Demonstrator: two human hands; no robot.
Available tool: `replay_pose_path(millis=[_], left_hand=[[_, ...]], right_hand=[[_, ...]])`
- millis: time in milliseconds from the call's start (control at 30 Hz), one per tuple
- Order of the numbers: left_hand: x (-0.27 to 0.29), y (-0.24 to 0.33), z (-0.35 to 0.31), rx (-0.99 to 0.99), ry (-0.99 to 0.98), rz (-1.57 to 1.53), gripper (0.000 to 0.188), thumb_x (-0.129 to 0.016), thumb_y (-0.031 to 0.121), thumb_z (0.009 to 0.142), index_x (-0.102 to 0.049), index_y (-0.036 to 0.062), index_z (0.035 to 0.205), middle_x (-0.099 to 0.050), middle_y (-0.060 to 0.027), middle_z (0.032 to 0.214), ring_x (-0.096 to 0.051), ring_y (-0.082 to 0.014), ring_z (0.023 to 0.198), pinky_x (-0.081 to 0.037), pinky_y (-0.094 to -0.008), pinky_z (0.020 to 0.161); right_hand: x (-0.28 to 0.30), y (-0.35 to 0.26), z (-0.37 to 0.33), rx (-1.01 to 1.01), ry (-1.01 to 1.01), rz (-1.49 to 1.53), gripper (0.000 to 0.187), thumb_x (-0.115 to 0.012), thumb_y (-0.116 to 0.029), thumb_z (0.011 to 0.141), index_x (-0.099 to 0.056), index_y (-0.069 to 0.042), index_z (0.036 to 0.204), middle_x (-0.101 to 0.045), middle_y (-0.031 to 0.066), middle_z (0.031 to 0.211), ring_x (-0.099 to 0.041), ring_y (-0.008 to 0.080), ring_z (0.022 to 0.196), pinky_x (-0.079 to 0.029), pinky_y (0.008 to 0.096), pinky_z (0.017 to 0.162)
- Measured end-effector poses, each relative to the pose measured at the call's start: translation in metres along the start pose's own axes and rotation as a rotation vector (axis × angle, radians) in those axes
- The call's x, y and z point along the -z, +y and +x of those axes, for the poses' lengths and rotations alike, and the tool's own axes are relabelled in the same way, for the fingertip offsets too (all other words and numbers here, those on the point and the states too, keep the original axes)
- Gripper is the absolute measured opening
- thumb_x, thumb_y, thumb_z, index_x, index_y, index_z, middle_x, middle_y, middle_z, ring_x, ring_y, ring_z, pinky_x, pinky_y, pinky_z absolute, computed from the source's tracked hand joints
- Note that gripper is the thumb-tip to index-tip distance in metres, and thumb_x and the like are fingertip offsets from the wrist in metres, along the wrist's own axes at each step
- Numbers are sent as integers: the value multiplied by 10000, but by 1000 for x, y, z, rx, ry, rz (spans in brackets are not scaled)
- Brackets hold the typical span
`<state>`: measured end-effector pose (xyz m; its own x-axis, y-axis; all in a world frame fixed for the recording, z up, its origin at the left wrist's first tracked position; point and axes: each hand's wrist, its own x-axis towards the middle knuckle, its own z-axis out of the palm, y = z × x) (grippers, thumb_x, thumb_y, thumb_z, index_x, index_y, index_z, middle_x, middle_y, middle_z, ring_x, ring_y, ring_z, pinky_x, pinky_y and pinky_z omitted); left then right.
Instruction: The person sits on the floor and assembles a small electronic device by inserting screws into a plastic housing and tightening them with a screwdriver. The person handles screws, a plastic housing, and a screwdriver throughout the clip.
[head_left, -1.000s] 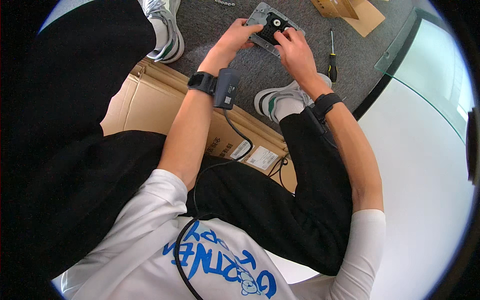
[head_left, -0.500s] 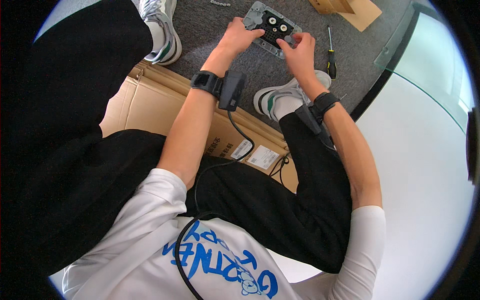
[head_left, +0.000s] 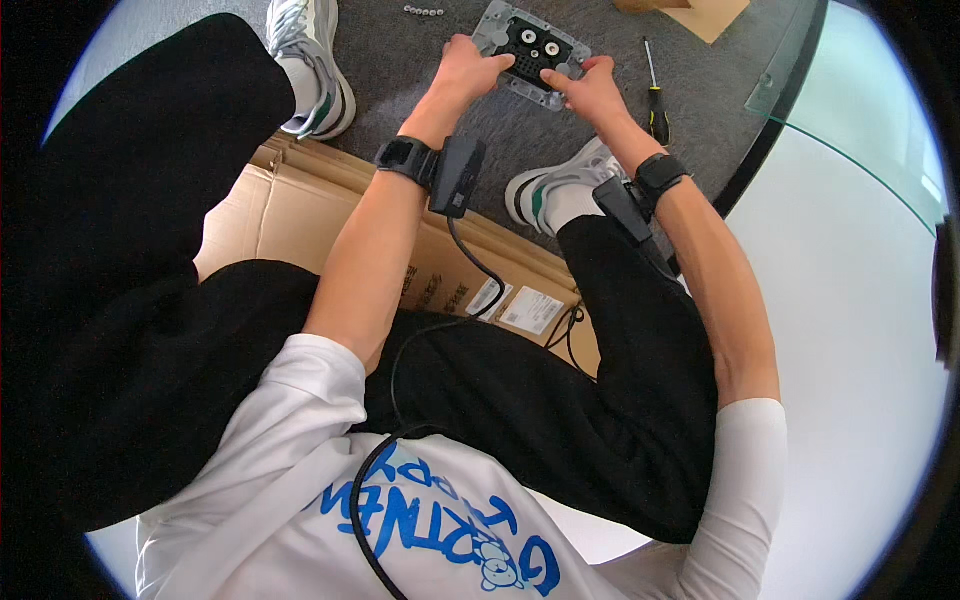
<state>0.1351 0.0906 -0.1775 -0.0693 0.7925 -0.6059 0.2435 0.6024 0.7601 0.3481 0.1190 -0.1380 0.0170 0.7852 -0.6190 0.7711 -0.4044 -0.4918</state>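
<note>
At the top of the head view is a grey, plate-like housing (head_left: 546, 98) with a black panel bearing two round, white-ringed parts. My left hand (head_left: 470, 70) grips its left side, fingers around the edge and thumb on the black panel. At the right side, my right hand (head_left: 594, 92) holds the same housing, its thumb laid on the panel and its fingers at the edge. The undersides of my fingers are partly hidden. A yellow-and-black screwdriver (head_left: 657, 115) lies on the carpet to the right of my right hand.
Several small metal pieces (head_left: 424, 11) lie in a row at the top. Flattened cardboard (head_left: 290, 220) lies between my legs, and more cardboard (head_left: 708, 16) is at the top right. A glass-edged white surface (head_left: 830, 260) stands on the right. Cables run from my wrist straps.
My right hand has settled onto the housing's right side, its fingers lower and its thumb flatter on the panel. The whole view has shifted slightly. My left hand keeps its grip.
</note>
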Motion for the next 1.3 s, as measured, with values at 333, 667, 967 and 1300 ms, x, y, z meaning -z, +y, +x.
replay_pose_path(millis=[333,667,967,1300], left_hand=[[9,-5,-17,-25,12,-247,716,-733,490,912,-530,-53,1334,-647,-179,1152,-686,-226,970,-582,-378,812],[19,-1,-15,26,-27,-259,545,-586,499,1023,-600,35,1309,-585,-39,973,-600,-155,895,-544,-349,819],[28,-3,-3,-117,209,144,518,-669,412,967,-636,20,1305,-693,-105,1093,-654,-200,959,-557,-388,842],[49,47,-22,-464,-348,332,431,-737,301,894,-659,32,1222,-690,-134,980,-667,-258,922,-528,-363,828]], right_hand=[[12,-55,-33,583,149,-629,529,-757,-416,883,-601,19,1139,-657,192,1128,-670,408,1041,-565,477,856],[0,-48,-29,623,124,-619,418,-790,-245,837,-628,29,1108,-668,204,1092,-701,398,960,-592,477,821],[14,-51,-40,381,65,-260,441,-768,-307,827,-636,45,1058,-694,166,898,-719,341,813,-585,418,770],[-4,-53,-51,-92,-452,882,433,-664,-355,993,-607,64,1088,-707,199,947,-744,282,844,-633,367,798]])
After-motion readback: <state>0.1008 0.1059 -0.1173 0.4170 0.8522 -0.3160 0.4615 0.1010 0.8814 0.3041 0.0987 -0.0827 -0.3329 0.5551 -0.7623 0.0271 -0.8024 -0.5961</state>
